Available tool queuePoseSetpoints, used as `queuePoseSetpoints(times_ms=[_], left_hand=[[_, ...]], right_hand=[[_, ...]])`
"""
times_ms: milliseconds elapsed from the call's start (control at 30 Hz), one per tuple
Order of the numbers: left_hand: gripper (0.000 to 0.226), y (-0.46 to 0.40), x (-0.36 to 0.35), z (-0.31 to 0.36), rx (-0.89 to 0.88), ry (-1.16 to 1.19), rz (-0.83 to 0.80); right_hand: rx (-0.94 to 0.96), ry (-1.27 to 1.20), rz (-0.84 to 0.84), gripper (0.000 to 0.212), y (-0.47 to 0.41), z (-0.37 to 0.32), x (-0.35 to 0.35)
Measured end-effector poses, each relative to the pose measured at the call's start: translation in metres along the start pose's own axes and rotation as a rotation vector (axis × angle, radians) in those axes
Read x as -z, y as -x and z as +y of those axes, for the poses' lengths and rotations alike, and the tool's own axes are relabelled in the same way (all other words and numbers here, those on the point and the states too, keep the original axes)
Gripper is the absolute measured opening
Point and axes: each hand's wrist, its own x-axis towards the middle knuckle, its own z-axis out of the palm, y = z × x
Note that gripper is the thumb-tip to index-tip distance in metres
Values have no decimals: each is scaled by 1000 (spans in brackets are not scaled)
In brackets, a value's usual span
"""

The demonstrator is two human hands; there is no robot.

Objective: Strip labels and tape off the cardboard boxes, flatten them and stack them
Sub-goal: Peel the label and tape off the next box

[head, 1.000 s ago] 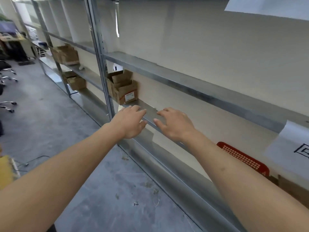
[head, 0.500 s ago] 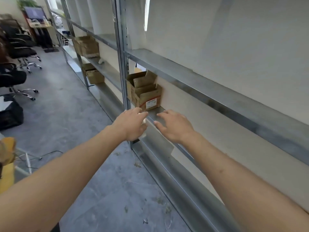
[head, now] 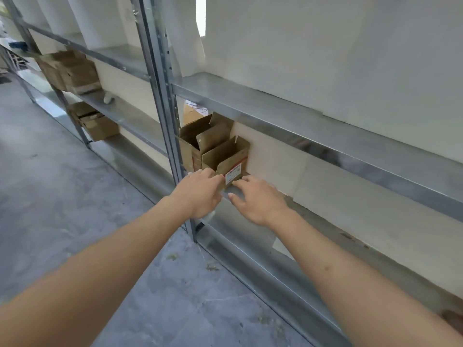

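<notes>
Fingers (head: 213, 177) of both hands reach, loosely spread and holding nothing, toward the open, seemingly empty labelled box (head: 226, 156) on the shelf (head: 288, 116).

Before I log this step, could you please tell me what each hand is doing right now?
Left hand: open, fingers at the box, no grip yet.
Right hand: open, fingers spread just below the label, holding nothing.

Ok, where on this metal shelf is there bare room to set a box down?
The grey metal shelf lies bare to the right of the open brown cardboard box with the white label, as far as the view shows. It is crowded by the steel upright, where both boxes and the left hand and right hand meet.
</notes>
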Motion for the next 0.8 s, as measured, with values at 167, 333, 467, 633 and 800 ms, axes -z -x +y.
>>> queuePoseSetpoints(times_ms=[167, 333, 467, 633, 800], left_hand=[[49, -49, -11, -45, -47, 24, -23], [43, -98, -32, -81, -40, 5, -66], [48, -135, -44, -103, -39, 26, -96], [52, -173, -55, -127, -45, 68, -102], [52, -196, -67, -137, -98, 116, -161]], right_hand=[[-60, -6, -16, 43, -57, -2, -16], [-80, -24, -37, 45, -117, 3, -36], [-140, -75, -46, 47, -163, 11, -53], [-236, -112, -102, 52, -201, 13, -69], [-347, -99, -171, 47, -221, 12, -81]])
